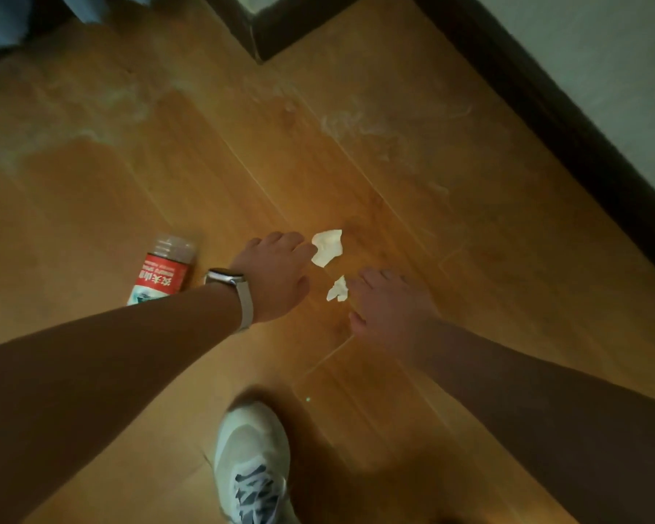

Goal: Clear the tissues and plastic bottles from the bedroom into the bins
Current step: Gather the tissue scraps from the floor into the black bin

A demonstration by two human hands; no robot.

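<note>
Down on the floor (413,175), two crumpled tissues (328,246) lay just right of the bottle (163,272), the left hand (277,276) reaching the larger one, fingers curled and not yet pinching. The right hand (388,306) hovered beside the smaller tissue (337,289), fingers loosely spread. Both looked featherlight and soft, probably easiest pinched at a raised fold.

I see both forearms bare, no sleeves reaching into view. The left wrist carries a watch (225,277) — a rounded rectangular case with a pale metallic sheen on a light, off-white strap (246,304). Below, one shoe (252,461) shows — a white trainer with dark, zigzag-patterned laces.
</note>
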